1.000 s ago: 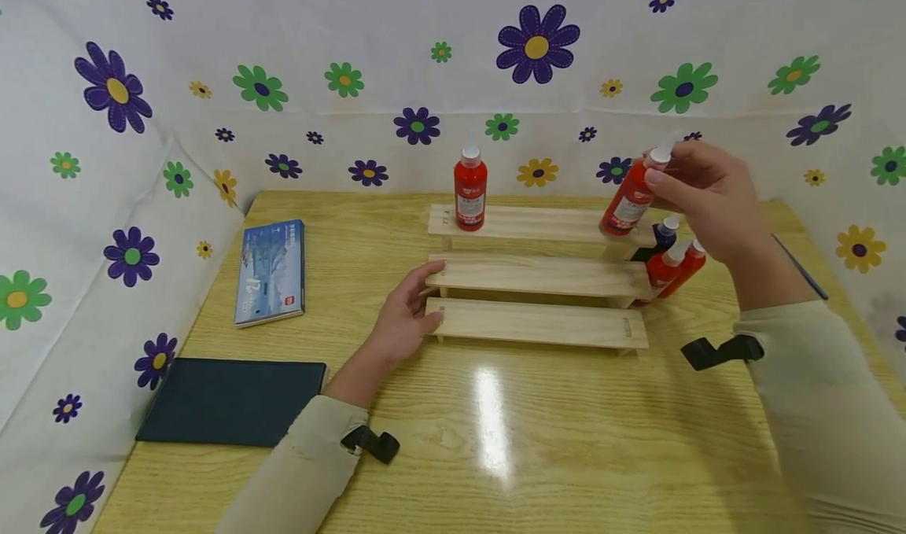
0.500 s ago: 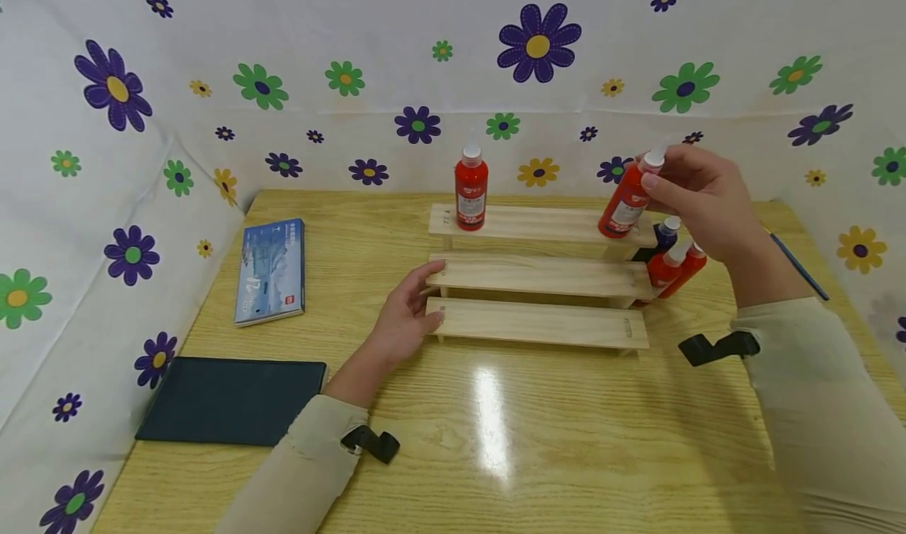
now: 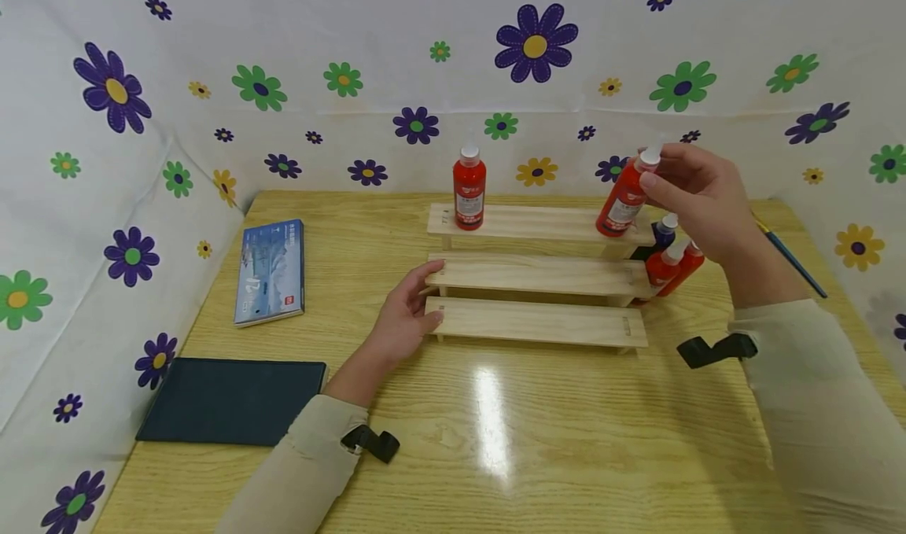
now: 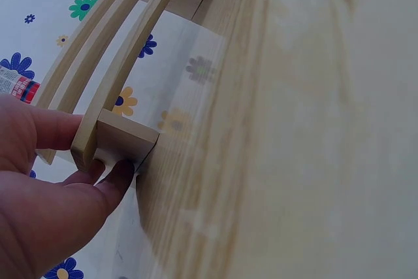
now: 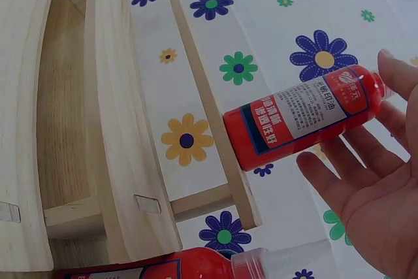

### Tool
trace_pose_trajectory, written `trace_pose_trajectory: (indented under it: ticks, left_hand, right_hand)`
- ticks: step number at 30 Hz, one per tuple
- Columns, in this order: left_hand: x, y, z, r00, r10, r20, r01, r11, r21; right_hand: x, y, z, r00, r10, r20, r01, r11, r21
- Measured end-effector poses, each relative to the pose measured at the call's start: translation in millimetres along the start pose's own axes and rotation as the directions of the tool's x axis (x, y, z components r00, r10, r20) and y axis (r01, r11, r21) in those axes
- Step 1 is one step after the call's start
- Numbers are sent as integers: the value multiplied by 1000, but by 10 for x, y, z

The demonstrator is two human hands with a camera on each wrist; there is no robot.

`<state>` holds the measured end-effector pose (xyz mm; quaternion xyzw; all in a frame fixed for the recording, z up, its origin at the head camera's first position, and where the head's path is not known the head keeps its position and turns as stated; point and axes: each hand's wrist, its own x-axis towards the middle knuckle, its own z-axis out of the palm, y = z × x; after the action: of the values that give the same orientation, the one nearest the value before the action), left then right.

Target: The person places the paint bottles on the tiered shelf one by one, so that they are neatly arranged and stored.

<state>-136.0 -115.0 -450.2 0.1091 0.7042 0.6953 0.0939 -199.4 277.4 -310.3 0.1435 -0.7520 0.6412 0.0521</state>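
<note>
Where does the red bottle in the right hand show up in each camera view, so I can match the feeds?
Head: the held bottle is right of centre, tilted, base at the rack's top shelf, cap pinched by the right hand.
Left wrist: not clearly in it; red bottle bits at the top left cannot be told apart.
Right wrist: centre right, fingertips at its cap end.
Shared landmark: the wooden rack.

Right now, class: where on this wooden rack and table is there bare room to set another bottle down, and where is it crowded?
The top step is bare between the standing red bottle and the tilted red bottle pinched by the right hand. The middle step and bottom step lie bare right of the left hand. It is crowded at the rack's right end, by the bottle cluster.
</note>
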Motion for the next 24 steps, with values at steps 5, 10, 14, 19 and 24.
trace_pose_trajectory:
  ticks: [5,10,14,19,24]
  left_hand:
    - [-3,3,2,1000,-8,6,8,1000,-6]
    - [-4,20,1,1000,-11,1,11,1000,6]
    - [-9,34,0,1000,-12,4,12,1000,4]
    - [-10,42,3,1000,-14,5,14,1000,1]
    - [-7,37,2,1000,-18,1,18,1000,7]
  right_hand:
    - [-114,-57,-34,999,-30,-39,30,1000,-8]
    - [-275,-101,-90,995,-50,-87,55,997,52]
    - [-435,-95,-138,989,-34,-141,38,999,22]
    - [-624,-38,-212,982,-15,-187,19,1000,24]
    - [-794,41,-266,974,16,-227,-1,998,68]
